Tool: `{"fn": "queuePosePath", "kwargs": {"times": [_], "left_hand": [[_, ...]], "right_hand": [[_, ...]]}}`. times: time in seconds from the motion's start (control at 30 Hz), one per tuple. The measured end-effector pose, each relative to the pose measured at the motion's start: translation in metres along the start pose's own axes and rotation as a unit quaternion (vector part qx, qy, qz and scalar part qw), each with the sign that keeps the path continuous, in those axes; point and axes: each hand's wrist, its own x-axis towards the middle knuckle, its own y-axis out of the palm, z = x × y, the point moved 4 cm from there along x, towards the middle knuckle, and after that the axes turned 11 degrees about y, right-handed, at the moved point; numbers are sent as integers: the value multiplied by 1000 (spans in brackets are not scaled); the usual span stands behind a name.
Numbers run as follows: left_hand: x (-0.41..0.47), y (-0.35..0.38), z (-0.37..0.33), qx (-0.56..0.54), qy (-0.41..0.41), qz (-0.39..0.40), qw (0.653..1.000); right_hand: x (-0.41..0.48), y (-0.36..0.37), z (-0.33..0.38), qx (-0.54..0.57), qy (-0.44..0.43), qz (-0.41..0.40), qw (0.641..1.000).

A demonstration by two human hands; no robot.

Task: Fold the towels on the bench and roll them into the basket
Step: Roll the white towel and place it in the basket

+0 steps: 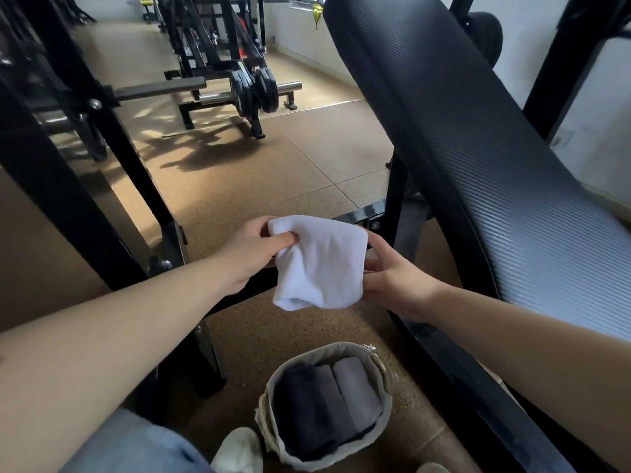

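Note:
A folded white towel (319,262) hangs in the air between both hands, above the floor. My left hand (247,256) pinches its upper left corner. On the towel's right edge, my right hand (392,274) grips it with the fingers behind the cloth. Below, on the floor near my feet, stands a round grey fabric basket (384,425). Three rolled towels lie side by side in it: a black one (307,411), a dark grey one (336,401) and a light grey one (356,390). The black padded bench (478,138) slopes along the right side, with no towel on it.
Black steel frame posts (112,138) rise at left, close to my left arm. A weight machine with plates (249,90) stands farther back on the brown rubber floor (273,179). My white shoe (239,450) rests beside the basket. My jeans-clad knee (136,448) shows at the bottom left.

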Motion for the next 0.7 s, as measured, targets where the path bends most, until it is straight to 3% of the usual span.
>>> {"fn": "queuePosePath", "kwargs": {"times": [0.17,0.5,0.7], "left_hand": [[0,0,2,-19,-5,-9,1000],[2,0,3,-61,-13,-28,998],[1,0,0,-69,-15,-41,997]], "right_hand": [[-1,4,-2,3,-3,17,1000],[-2,-10,3,81,12,-94,992],[-6,-3,2,136,58,-36,988]]}}
